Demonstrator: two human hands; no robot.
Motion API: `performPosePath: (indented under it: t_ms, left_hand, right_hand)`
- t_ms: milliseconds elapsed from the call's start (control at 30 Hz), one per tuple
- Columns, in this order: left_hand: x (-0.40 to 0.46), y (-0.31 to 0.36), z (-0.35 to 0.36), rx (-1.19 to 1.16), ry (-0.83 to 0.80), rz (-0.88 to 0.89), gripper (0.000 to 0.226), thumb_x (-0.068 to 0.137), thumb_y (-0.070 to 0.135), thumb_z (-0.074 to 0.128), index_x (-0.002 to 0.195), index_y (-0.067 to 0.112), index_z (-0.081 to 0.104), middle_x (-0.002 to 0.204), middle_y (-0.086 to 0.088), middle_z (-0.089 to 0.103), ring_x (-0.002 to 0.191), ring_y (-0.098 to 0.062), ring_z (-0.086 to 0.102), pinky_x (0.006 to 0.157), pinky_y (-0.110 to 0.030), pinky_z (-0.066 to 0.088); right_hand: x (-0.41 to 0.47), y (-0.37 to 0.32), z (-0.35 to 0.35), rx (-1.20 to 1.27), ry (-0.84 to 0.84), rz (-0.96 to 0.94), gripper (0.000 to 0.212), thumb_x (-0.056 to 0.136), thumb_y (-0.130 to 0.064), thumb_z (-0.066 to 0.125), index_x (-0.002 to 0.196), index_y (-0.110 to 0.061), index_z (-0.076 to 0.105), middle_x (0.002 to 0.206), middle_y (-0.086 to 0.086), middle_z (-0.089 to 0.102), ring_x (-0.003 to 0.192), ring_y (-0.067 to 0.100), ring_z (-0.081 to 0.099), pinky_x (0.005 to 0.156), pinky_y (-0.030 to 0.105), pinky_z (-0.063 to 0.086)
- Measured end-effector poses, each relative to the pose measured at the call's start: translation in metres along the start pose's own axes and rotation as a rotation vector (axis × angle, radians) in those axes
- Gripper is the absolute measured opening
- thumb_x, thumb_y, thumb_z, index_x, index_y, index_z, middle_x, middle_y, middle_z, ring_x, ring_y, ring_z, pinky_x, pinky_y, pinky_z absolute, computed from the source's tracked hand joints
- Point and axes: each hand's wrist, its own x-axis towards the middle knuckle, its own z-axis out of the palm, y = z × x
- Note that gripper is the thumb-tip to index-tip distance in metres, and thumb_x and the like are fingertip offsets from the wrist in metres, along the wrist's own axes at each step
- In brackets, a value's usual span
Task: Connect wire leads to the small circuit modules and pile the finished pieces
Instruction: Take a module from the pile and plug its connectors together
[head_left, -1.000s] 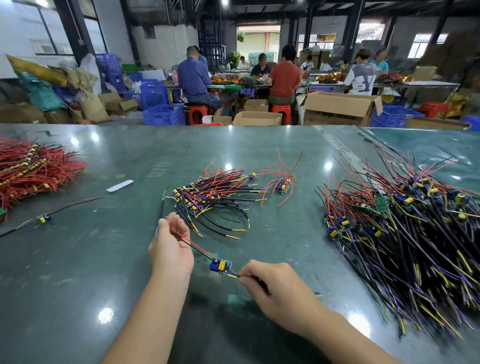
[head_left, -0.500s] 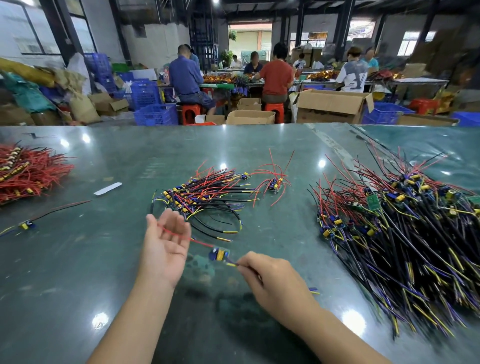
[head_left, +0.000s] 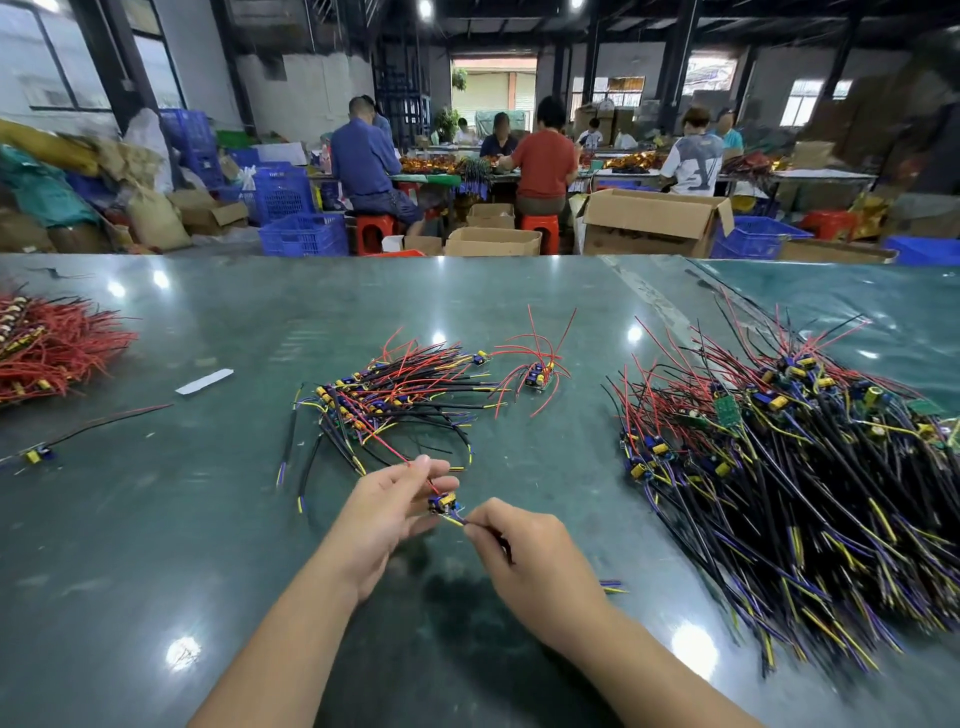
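A small blue and yellow circuit module (head_left: 442, 503) hangs between my two hands above the green table (head_left: 208, 519). My left hand (head_left: 387, 512) sits just left of it, fingers loosely spread, with the module's red lead (head_left: 415, 467) running past its fingertips. My right hand (head_left: 519, 551) pinches the black cable at the module's yellow and purple end. Behind my hands lies a small pile of wired modules (head_left: 384, 400). A little cluster of red-leaded modules (head_left: 537, 371) lies to its right.
A big heap of black cables with modules (head_left: 789, 467) fills the right side. A bundle of red leads (head_left: 47, 343) sits at the far left, a single wired module (head_left: 39, 454) and a white strip (head_left: 204, 381) nearby. People work at tables beyond the far edge.
My left hand has opened and slid right along the red lead toward the module. Both hands and the module have moved a little away from me, toward the small pile.
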Motion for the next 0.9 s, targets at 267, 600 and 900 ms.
performPosePath:
  t_ms: [267,600,900]
  left_hand:
    - [0.001,0.005,-0.002,-0.265,0.17,0.023,0.023,0.099,0.017,0.046,0.088,0.011,0.064,0.071,0.002,0.073,0.061,-0.005,0.068,0.051,-0.015,0.05]
    - [0.001,0.0,-0.012,-0.288,0.051,0.048,0.02,0.09,0.023,0.058,0.106,0.014,0.066,0.096,-0.003,0.073,0.084,-0.014,0.068,0.075,-0.027,0.052]
    - [0.04,0.014,-0.007,0.17,0.478,0.345,0.033,0.085,-0.006,0.052,0.083,0.023,0.068,0.086,0.004,0.07,0.083,-0.012,0.061,0.077,-0.013,0.049]
  right_hand:
    - [0.002,0.0,0.001,0.006,-0.016,-0.013,0.01,0.094,-0.031,0.051,0.086,-0.026,0.055,0.054,-0.017,0.043,0.058,0.009,0.039,0.058,0.035,0.042]
    - [0.009,0.045,-0.08,-0.553,0.695,0.398,0.01,0.085,-0.018,0.067,0.087,-0.009,0.069,0.066,0.017,0.065,0.063,0.036,0.061,0.057,0.037,0.043]
    - [0.012,0.057,-0.05,-0.592,0.616,0.233,0.025,0.068,-0.013,0.066,0.092,-0.018,0.071,0.117,0.011,0.06,0.108,0.033,0.039,0.087,0.046,0.03]
